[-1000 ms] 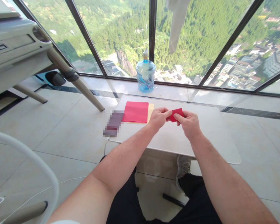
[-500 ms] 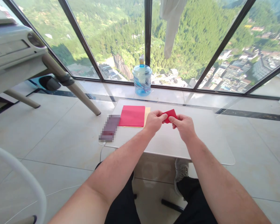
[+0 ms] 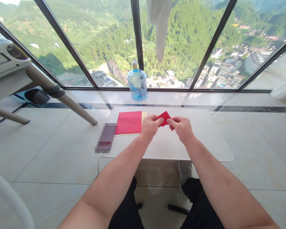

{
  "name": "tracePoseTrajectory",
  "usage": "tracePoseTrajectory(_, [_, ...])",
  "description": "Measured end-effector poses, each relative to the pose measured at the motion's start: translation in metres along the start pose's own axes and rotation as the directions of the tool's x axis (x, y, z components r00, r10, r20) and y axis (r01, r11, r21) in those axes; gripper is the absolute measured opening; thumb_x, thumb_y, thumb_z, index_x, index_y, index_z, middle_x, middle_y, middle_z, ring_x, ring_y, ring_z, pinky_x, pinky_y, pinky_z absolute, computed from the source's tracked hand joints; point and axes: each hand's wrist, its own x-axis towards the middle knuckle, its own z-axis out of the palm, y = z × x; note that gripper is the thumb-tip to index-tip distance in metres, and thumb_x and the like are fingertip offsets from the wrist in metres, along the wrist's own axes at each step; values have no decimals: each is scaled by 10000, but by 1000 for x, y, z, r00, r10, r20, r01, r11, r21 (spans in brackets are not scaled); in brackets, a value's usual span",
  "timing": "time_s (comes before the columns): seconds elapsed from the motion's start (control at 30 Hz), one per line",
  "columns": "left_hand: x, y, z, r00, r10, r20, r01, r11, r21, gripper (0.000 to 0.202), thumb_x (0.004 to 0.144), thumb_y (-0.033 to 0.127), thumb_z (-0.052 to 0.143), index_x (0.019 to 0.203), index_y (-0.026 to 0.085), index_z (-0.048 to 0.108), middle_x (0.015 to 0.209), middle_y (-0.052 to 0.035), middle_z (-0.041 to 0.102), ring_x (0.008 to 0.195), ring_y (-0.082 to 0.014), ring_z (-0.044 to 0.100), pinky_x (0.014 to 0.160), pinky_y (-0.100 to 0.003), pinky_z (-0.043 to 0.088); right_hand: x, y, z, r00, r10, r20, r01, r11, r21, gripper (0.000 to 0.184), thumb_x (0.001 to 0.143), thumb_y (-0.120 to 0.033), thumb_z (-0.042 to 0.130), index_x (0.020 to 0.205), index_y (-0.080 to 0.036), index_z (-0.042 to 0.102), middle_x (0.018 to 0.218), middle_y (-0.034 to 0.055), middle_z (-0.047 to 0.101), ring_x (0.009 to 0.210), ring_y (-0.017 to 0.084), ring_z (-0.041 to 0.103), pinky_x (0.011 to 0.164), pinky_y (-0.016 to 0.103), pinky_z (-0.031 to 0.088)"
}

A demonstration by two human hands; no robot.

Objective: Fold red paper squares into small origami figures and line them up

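A small folded piece of red paper point(image 3: 164, 117) is held above the low white table point(image 3: 205, 140). My left hand point(image 3: 150, 125) pinches its left edge and my right hand point(image 3: 180, 127) pinches its right side; both hands are closed on it. A stack of paper sheets point(image 3: 129, 122), pink-red on top with a pale yellow sheet under it, lies flat on the table just left of my left hand.
A blurred dark flat object point(image 3: 105, 138) lies at the table's left edge. A blue water jug point(image 3: 136, 82) stands by the floor-to-ceiling window. A grey machine on slanted legs point(image 3: 59, 95) stands at left. White cloth point(image 3: 159, 25) hangs above. My shoe point(image 3: 185, 171) shows under the table.
The view has shifted so everything sits lower and further left. The red paper has turned in my fingers, showing a narrower, more pointed shape. Both hands keep their pinch.
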Motion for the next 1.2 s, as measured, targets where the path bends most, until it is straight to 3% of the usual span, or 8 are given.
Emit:
tracePoseTrajectory(0.43, [5, -2, -7, 997, -60, 41, 63, 995, -81, 254, 717, 375, 757, 722, 125, 711, 640, -44, 680, 565, -111, 581, 627, -267, 465, 3, 0, -7, 999, 24, -23, -22, 996, 87, 230, 689, -377, 788, 662, -160, 715, 526, 14, 622, 496, 112, 519, 506, 261, 431])
tracePoseTrajectory(0.63, [5, -3, -5, 997, -63, 50, 68, 993, -93, 260, 748, 384, 728, 738, 124, 721, 664, -60, 699, 575, -123, 602, 628, -270, 478, 5, 3, -6, 998, 16, -67, -13, 999, 52, 239, 696, -386, 771, 654, -171, 673, 531, 4, 607, 479, 112, 506, 479, 260, 414])
tracePoseTrajectory(0.77, [3, -6, -4, 999, 41, -31, -39, 996, 79, 256, 803, 390, 687, 770, 143, 746, 677, -48, 709, 618, -140, 621, 620, -261, 476, 3, 7, -2, 969, -111, -221, 79, 985, -151, 236, 696, -398, 773, 753, -187, 683, 625, 13, 663, 525, 143, 569, 501, 279, 455])
tracePoseTrajectory(0.83, [1, -7, -4, 989, 139, -53, -123, 965, 230, 246, 843, 375, 650, 823, 161, 770, 697, -39, 722, 659, -151, 637, 634, -260, 478, 0, 7, 1, 966, -163, -200, 120, 970, -213, 237, 727, -415, 748, 762, -185, 704, 658, 33, 694, 577, 166, 615, 540, 292, 485])
tracePoseTrajectory(0.93, [-5, -10, -2, 959, 279, 48, -276, 886, 373, 211, 860, 310, 638, 952, 193, 786, 854, -48, 764, 777, -166, 675, 706, -264, 504, -3, 5, 5, 989, -139, -54, 129, 979, -159, 301, 771, -455, 716, 864, -172, 758, 753, 68, 749, 699, 203, 682, 600, 305, 526])
tracePoseTrajectory(1.0, [-8, -12, 0, 927, 347, 142, -374, 837, 399, 229, 835, 225, 651, 1026, 206, 776, 1010, -65, 764, 883, -177, 685, 750, -266, 523, -4, 4, 6, 993, -118, -18, 116, 987, -114, 360, 747, -467, 744, 938, -163, 763, 837, 85, 772, 761, 216, 703, 620, 305, 542])
tracePoseTrajectory(1.1, [-10, -14, 1, 896, 389, 213, -443, 792, 420, 280, 790, 94, 620, 993, 210, 774, 1104, -72, 743, 981, -184, 674, 792, -272, 537, -2, 6, 5, 994, -97, -58, 91, 991, -99, 357, 712, -430, 769, 929, -147, 752, 829, 92, 772, 756, 222, 712, 604, 301, 548])
tracePoseTrajectory(1.2, [-7, -13, 1, 908, 382, 171, -418, 812, 406, 276, 785, 72, 597, 961, 204, 765, 1068, -69, 741, 953, -173, 674, 786, -271, 538, 0, 8, 3, 992, -80, -95, 69, 991, -113, 241, 730, -330, 704, 884, -149, 745, 741, 72, 754, 701, 216, 711, 547, 285, 532])
